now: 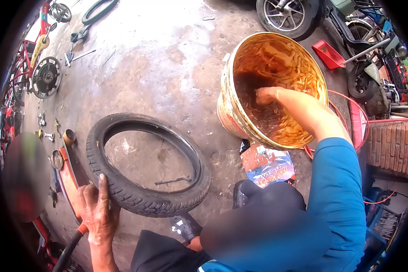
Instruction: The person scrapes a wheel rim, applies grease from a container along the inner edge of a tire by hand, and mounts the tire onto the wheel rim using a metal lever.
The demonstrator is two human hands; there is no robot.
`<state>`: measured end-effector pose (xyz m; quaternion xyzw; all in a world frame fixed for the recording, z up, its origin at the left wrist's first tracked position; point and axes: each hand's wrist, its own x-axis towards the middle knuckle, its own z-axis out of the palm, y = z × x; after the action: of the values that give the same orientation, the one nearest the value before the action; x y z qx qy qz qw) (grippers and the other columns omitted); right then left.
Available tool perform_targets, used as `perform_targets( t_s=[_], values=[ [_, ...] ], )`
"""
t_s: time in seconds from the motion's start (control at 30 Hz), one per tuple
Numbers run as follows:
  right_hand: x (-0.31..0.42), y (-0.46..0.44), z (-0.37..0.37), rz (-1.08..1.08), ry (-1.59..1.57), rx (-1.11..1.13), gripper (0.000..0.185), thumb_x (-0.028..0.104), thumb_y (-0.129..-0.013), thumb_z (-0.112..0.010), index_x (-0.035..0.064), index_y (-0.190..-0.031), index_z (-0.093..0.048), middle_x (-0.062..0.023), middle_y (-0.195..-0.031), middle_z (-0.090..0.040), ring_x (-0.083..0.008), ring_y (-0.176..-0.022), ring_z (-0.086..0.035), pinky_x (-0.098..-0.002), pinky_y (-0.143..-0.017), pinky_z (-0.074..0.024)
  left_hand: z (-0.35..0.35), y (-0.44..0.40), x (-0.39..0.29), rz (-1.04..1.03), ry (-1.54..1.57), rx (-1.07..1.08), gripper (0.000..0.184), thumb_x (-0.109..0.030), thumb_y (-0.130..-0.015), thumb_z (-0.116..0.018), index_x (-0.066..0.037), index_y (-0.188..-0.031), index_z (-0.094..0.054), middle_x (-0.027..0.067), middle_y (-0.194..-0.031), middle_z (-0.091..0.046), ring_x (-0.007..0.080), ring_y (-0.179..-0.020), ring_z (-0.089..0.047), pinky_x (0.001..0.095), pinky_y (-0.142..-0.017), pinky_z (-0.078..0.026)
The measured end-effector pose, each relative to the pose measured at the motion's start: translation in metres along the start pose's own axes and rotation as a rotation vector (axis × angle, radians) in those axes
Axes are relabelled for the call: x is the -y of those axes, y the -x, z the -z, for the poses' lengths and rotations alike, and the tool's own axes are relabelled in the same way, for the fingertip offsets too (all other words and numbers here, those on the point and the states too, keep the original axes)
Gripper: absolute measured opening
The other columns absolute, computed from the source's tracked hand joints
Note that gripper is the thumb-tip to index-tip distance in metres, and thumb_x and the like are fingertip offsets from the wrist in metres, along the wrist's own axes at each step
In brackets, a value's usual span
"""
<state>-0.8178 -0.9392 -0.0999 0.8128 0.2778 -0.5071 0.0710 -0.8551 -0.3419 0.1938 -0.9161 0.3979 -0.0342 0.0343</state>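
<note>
L hand (96, 211) sits at the near-left edge of a black tyre (143, 200), index finger straight against the tread, other fingers curled; can't tell how firm the grip is. R hand (268, 96) is down inside a stained bucket (227, 115), fingertips hidden in dark brown matter; can't tell if it's holding anything. Tyre is at the floor's (167, 59) near side, L of the bucket, w/ a thin metal tool (174, 181) showing thru its opening. A printed packet (272, 167) lies nr the bucket's base. Toward the floor's far R corner: a red dustpan (328, 55) & a spoked wheel (285, 17); along its L edge, a red bike (44, 22).
</note>
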Motion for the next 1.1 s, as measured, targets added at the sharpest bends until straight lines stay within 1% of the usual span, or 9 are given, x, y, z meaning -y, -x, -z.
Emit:
perform_targets(
  t_s=[0.07,0.1,0.27,0.4,0.43,0.5,0.7,0.93,1.1],
  values=[
    [0.028,0.007,0.013,-0.097,-0.386,0.110,0.033,0.029,-0.089,-0.055,0.0045,-0.099,-0.074,-0.0153,-0.103,-0.071,-0.0315,-0.096,-0.068,-0.0418,-0.083,-0.0549,0.008,-0.014,-0.005,-0.016,-0.059,-0.059,0.079,0.000,-0.063,-0.068,-0.003,-0.139,-0.045,0.0176,-0.110,-0.051,0.0369,-0.101,-0.051,0.0513,-0.087,-0.045],
    [0.010,-0.019,-0.013,0.042,0.044,0.105,0.037,0.033,-0.087,-0.055,0.0047,-0.104,-0.073,-0.0172,-0.107,-0.070,-0.0329,-0.100,-0.067,-0.0412,-0.087,-0.0532,0.001,-0.011,0.001,-0.013,0.001,-0.031,0.075,-0.004,-0.062,-0.071,-0.001,-0.133,-0.048,0.0185,-0.123,-0.046,0.0392,-0.112,-0.047,0.0557,-0.096,-0.041],
    [0.069,0.034,0.017,-0.379,-0.955,-0.030,0.050,0.040,-0.083,-0.061,0.0026,-0.115,-0.069,-0.0160,-0.117,-0.068,-0.0275,-0.104,-0.064,-0.0407,-0.087,-0.0509,0.008,-0.025,0.004,-0.118,0.071,-0.122,0.053,-0.018,-0.066,-0.075,-0.016,-0.117,-0.060,0.0123,-0.110,-0.049,0.0327,-0.105,-0.050,0.0506,-0.094,-0.042],
    [0.046,0.035,0.014,-0.420,-1.007,0.047,0.045,0.030,-0.082,-0.066,0.0076,-0.122,-0.066,-0.0112,-0.114,-0.069,-0.0212,-0.105,-0.063,-0.0403,-0.087,-0.0526,0.012,-0.034,0.005,-0.228,0.087,0.036,0.042,-0.018,-0.072,-0.068,-0.018,-0.114,-0.062,0.0060,-0.103,-0.053,0.0244,-0.106,-0.052,0.0474,-0.091,-0.042],
    [0.048,0.052,0.025,-0.268,-0.694,0.032,0.044,0.027,-0.083,-0.067,0.0093,-0.123,-0.066,-0.0097,-0.112,-0.069,-0.0208,-0.104,-0.064,-0.0391,-0.086,-0.0539,0.019,-0.036,0.006,-0.285,0.063,-0.025,0.043,-0.020,-0.065,-0.074,-0.015,-0.106,-0.063,0.0050,-0.099,-0.056,0.0247,-0.101,-0.054,0.0432,-0.086,-0.042],
    [0.064,0.084,0.060,-0.541,-1.123,0.068,0.040,0.023,-0.083,-0.067,0.0116,-0.121,-0.067,-0.0053,-0.109,-0.069,-0.0193,-0.101,-0.064,-0.0358,-0.084,-0.0570,0.025,-0.035,0.007,-0.291,0.063,0.011,0.044,-0.022,-0.065,-0.074,-0.015,-0.107,-0.063,0.0054,-0.100,-0.056,0.0244,-0.100,-0.054,0.0436,-0.086,-0.041],
    [0.063,0.186,0.116,-0.383,-1.506,-0.527,0.036,0.006,-0.078,-0.060,0.0088,-0.114,-0.062,-0.0052,-0.083,-0.062,-0.0143,-0.063,-0.059,-0.0272,-0.051,-0.0488,0.015,-0.020,0.007,-0.304,0.197,-0.087,0.063,-0.027,-0.058,-0.082,-0.008,-0.114,-0.058,0.0100,-0.107,-0.060,0.0294,-0.102,-0.057,0.0460,-0.088,-0.041],
    [0.140,0.291,0.216,0.503,-1.684,-1.351,0.042,0.001,-0.076,-0.055,0.0075,-0.117,-0.060,-0.0079,-0.109,-0.060,-0.0166,-0.088,-0.061,-0.0256,-0.071,-0.0501,0.010,0.007,0.019,0.298,0.669,-0.415,0.062,-0.027,-0.055,-0.087,0.001,-0.104,-0.062,0.0174,-0.094,-0.061,0.0359,-0.088,-0.057,0.0436,-0.079,-0.047],
    [0.237,0.254,0.278,0.627,-1.543,-1.152,0.043,0.001,-0.073,-0.055,0.0046,-0.116,-0.060,-0.0118,-0.109,-0.063,-0.0198,-0.091,-0.062,-0.0301,-0.072,-0.0507,-0.032,0.043,0.022,0.837,1.093,-0.431,0.071,-0.033,-0.063,-0.085,0.009,-0.116,-0.063,0.0204,-0.102,-0.067,0.0325,-0.096,-0.066,0.0391,-0.086,-0.051]
  ],
)
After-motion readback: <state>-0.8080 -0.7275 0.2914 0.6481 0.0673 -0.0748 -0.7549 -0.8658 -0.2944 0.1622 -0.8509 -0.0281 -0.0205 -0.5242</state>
